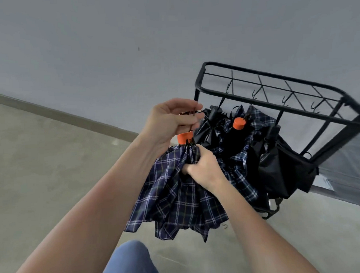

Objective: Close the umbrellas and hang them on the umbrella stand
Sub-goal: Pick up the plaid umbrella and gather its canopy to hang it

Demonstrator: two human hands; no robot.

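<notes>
Head view shows a folded plaid umbrella (177,194) held in both hands just left of a black wire stand (276,91) that stands against a grey wall (108,36). The left hand (170,120) is closed in a pinch on a thin dark strap (192,123) rising from the orange handle (185,137), fingers curled and thumb pressing the loop near the stand's left corner post. The right hand (203,168) is clenched around the gathered canopy just below the handle, bunching the cloth so the ribs stay together; the loose plaid skirt hangs down toward the concrete floor (43,183).

On the stand, other umbrellas already hang from the front rail: a black one (208,133) at the left end, a second plaid one with an orange cap (239,123) beside it, and another black one (283,169) further right. Several hooks (284,100) along the inner rail toward the right end look free. A blue trouser knee (128,260) shows at the bottom edge.

The closing looks done for this umbrella, though the canopy is not wrapped tight; the step in hand seems to be the hanging. The next move likely calls for spreading the strap loop open, lifting it to a free hook, and letting the right hand ease off only once the loop has caught, since the crowded left end could snag the cloth.
</notes>
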